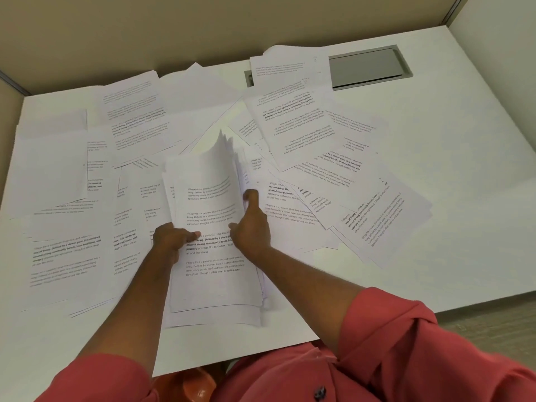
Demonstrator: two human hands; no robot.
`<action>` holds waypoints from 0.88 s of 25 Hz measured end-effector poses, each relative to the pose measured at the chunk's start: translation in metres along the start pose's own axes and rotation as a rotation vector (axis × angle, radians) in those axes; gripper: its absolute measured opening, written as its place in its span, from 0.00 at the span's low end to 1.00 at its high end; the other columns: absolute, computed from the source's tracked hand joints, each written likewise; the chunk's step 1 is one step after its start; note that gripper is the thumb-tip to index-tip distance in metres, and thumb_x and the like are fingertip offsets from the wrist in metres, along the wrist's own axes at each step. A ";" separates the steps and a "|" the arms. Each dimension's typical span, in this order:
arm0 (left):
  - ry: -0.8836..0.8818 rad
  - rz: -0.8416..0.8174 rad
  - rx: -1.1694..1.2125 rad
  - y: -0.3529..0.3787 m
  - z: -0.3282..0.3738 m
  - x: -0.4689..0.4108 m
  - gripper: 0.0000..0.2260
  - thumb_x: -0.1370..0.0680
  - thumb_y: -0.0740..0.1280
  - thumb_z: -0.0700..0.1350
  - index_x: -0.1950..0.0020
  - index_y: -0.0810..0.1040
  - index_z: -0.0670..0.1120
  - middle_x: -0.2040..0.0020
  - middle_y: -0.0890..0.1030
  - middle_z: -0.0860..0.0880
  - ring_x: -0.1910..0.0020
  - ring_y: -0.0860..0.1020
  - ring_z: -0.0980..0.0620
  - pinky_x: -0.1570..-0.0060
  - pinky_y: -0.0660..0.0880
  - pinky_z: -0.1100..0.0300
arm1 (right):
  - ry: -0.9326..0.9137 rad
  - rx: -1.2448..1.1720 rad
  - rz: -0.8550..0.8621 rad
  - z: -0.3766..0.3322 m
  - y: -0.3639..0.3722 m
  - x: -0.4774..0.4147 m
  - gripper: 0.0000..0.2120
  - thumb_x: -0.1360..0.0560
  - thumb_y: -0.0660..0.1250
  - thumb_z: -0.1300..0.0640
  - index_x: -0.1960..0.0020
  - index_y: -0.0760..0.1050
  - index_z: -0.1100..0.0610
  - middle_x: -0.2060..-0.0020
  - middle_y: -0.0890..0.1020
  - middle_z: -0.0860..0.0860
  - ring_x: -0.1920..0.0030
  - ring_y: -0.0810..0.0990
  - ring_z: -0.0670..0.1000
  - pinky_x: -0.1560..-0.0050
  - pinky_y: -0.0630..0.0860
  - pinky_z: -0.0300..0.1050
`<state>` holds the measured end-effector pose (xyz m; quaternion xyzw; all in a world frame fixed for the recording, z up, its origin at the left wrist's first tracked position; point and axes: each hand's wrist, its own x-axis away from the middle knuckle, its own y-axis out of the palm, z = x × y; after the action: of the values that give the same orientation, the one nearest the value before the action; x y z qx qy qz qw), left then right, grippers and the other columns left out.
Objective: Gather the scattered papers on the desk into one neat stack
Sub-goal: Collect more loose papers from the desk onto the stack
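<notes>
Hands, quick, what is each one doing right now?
Left hand: grips the paper stack at its left edge, thumb on top.
Right hand: grips the same stack's right edge.

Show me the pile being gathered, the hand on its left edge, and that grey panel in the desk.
paper stack point(213, 285): head view, lower part of its top sheet.
left hand point(171, 239): head view, back of the hand.
grey panel point(369, 66): head view, middle of its lid.
</notes>
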<state>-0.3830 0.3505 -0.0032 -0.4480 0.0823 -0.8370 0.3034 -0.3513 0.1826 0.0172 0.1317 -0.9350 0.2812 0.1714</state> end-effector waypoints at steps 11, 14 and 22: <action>-0.065 0.016 0.128 0.014 -0.003 0.003 0.22 0.32 0.75 0.32 0.40 0.76 0.36 0.43 0.80 0.41 0.46 0.79 0.40 0.50 0.75 0.50 | 0.432 -0.226 -0.185 0.008 -0.023 -0.025 0.16 0.29 0.71 0.67 0.43 0.74 0.62 0.48 0.80 0.56 0.55 0.78 0.53 0.55 0.80 0.43; -0.061 0.028 0.168 0.015 -0.002 0.007 0.23 0.31 0.75 0.32 0.37 0.75 0.37 0.44 0.79 0.43 0.43 0.78 0.41 0.47 0.74 0.52 | 0.379 -0.174 -0.204 -0.004 -0.027 -0.027 0.14 0.30 0.70 0.69 0.46 0.74 0.63 0.52 0.80 0.57 0.53 0.81 0.55 0.51 0.83 0.52; -0.008 -0.112 0.385 0.039 0.036 0.007 0.22 0.29 0.74 0.38 0.37 0.76 0.39 0.43 0.81 0.42 0.55 0.82 0.48 0.65 0.78 0.59 | -0.025 0.004 -0.219 -0.059 -0.097 -0.067 0.20 0.31 0.72 0.65 0.40 0.73 0.60 0.55 0.77 0.52 0.55 0.78 0.53 0.58 0.76 0.44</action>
<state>-0.3406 0.3197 0.0066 -0.3889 -0.1055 -0.8511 0.3366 -0.2425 0.1484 0.0833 0.2366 -0.9166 0.2609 0.1893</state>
